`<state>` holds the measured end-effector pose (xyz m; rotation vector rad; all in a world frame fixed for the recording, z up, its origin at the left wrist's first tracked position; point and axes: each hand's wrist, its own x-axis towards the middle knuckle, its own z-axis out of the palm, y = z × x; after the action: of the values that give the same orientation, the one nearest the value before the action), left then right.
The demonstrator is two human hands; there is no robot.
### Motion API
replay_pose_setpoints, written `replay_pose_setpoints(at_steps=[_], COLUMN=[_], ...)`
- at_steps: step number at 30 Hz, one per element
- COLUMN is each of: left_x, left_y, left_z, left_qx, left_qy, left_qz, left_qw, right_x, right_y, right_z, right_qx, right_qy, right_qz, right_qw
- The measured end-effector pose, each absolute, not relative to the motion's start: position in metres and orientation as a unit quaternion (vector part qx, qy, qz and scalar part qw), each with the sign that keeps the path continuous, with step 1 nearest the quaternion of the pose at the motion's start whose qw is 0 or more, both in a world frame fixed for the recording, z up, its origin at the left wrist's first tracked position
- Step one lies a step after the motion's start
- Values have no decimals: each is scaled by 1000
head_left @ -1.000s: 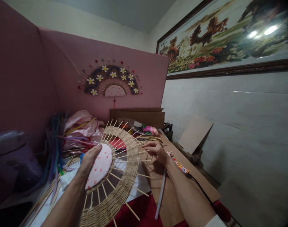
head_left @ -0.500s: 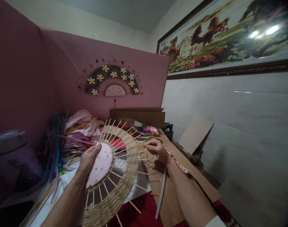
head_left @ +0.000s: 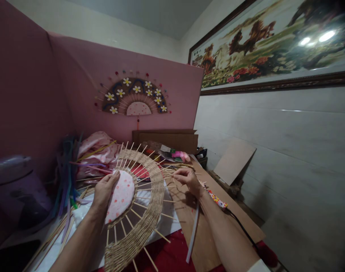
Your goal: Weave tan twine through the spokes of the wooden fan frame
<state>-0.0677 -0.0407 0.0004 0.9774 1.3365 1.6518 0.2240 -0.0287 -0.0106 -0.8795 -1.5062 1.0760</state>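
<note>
My left hand [head_left: 104, 192] grips a woven fan [head_left: 158, 185] by its white half-disc [head_left: 121, 196] with pink dots, thumb on the front. Thin wooden sticks radiate from the half-disc through a band of twisted straw-coloured cord, and their tips stick out past the band. The fan is held upright at a tilt above the table. My right hand [head_left: 189, 181] is pinched just right of the stick tips, thumb against forefinger. What lies between those fingertips, if anything, is too small to make out.
A flower-patterned corded tool [head_left: 218, 199], seemingly a glue gun, and a translucent strip [head_left: 193, 238] lie by my right forearm on brown board [head_left: 209, 241]. Dotted cloth [head_left: 97, 145] and coloured strips [head_left: 66, 166] are heaped at left. A finished flowered fan [head_left: 138, 90] hangs on the pink panel.
The fan has turned slightly in my left hand, its upper end shifting left and its lower end right. My right hand stays almost in place, still pinched.
</note>
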Motion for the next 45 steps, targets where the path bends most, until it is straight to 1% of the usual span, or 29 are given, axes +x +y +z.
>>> replay_pose_setpoints(at_steps=[5, 10, 15, 18, 23, 27, 36, 41, 45], left_x=[-67, -67, -70, -70, -67, -66, -66, -65, -66], left_y=[-41, -41, -37, -37, -39, -41, -39, -39, -39], left_z=[1, 0, -7, -8, -8, -8, -9, -10, -11], left_qx=[375, 365, 349, 344, 323, 314, 310, 298, 285], left_qy=[523, 521, 506, 497, 478, 469, 470, 465, 468], left_qz=[666, 673, 682, 684, 685, 685, 688, 687, 697], left_qw=[376, 378, 397, 407, 446, 461, 458, 473, 462], right_x=[225, 223, 221, 220, 219, 217, 212, 212, 212], right_y=[-28, -28, -29, -27, -27, -31, -32, -32, -32], right_z=[-13, -14, -15, -18, -20, -16, -16, -17, -17], right_qx=[-352, -347, -321, -319, -306, -312, -315, -314, -308], right_qy=[-647, -647, -612, -613, -601, -603, -610, -614, -612], right_qz=[468, 483, 551, 563, 581, 578, 580, 569, 572], right_qw=[489, 477, 468, 452, 457, 453, 439, 447, 451])
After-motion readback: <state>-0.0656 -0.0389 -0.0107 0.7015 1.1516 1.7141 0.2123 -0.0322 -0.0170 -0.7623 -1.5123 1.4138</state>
